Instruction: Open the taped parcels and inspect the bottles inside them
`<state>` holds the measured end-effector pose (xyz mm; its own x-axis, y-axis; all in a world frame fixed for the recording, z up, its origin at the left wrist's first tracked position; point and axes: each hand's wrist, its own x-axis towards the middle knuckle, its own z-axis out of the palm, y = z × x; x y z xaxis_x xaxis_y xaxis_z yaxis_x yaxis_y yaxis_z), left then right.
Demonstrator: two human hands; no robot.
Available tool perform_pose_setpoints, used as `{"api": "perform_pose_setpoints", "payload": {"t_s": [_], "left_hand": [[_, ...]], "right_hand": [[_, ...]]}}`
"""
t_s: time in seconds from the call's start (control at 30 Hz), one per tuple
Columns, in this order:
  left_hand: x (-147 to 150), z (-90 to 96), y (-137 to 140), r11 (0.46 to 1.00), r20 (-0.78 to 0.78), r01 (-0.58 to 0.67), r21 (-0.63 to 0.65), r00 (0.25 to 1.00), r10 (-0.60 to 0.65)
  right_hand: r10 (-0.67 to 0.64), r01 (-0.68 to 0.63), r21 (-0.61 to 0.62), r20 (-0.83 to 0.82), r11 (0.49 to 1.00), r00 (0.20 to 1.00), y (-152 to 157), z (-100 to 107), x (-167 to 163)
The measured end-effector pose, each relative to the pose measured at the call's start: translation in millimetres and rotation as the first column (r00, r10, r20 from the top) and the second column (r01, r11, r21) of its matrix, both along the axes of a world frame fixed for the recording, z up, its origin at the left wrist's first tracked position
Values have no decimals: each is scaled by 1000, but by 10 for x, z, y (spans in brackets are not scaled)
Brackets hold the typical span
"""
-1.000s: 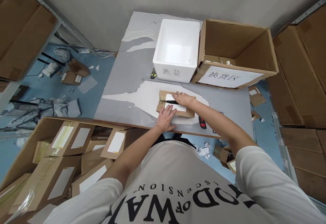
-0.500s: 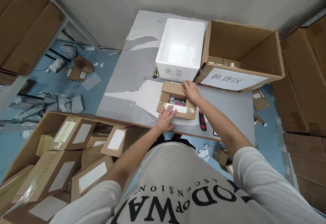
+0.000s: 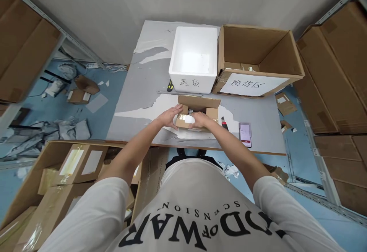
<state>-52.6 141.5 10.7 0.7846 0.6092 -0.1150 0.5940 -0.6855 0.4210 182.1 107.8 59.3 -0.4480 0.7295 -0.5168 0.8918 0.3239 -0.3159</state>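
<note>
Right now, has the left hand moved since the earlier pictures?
Yes: judged against the white box, the left hand has moved leftward and nearer to it.

A foam box [image 3: 205, 84] stands beside a labelled carton [image 3: 252, 44]; a phone [image 3: 245, 134] lies lit.

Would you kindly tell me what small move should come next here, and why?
I'd probably work the right hand inside the small open box, since its back flap is raised, the right hand is at the opening, and the left hand is at the left end, where it could steady the box.
</note>
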Motion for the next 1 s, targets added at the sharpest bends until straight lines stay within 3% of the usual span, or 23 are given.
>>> {"api": "perform_pose_setpoints", "payload": {"t_s": [0.17, 0.3, 0.47, 0.6, 0.77, 0.87, 1.0], "left_hand": [[12, -74, -69, 999, 35, -46, -17, 998, 46], [15, -110, -7, 996, 24, -90, -18, 996, 90], [61, -84, 46, 998, -64, -58, -8, 996, 57], [47, 85, -12, 1000, -179, -5, 29, 984, 10], [146, 427, -113, 996, -324, 31, 84, 946, -3], [430, 512, -177, 992, -265, 59, 111, 964, -28], [867, 419, -193, 965, -272, 250, 75, 937, -221]], "right_hand": [[-72, 61, 124, 89, 990, 993, -155, 144, -167], [-28, -5, 252, 127, 968, 991, -517, 194, -205], [68, -76, 418, 34, 905, 997, -1018, -90, -85], [117, -50, 405, -141, 913, 983, -1237, -282, 119], [3, 62, 266, -237, 962, 971, -893, -44, 342], [28, -16, 182, -66, 983, 997, -508, 134, 353], [148, -155, 24, 196, 988, 970, -180, 168, 185]]}}
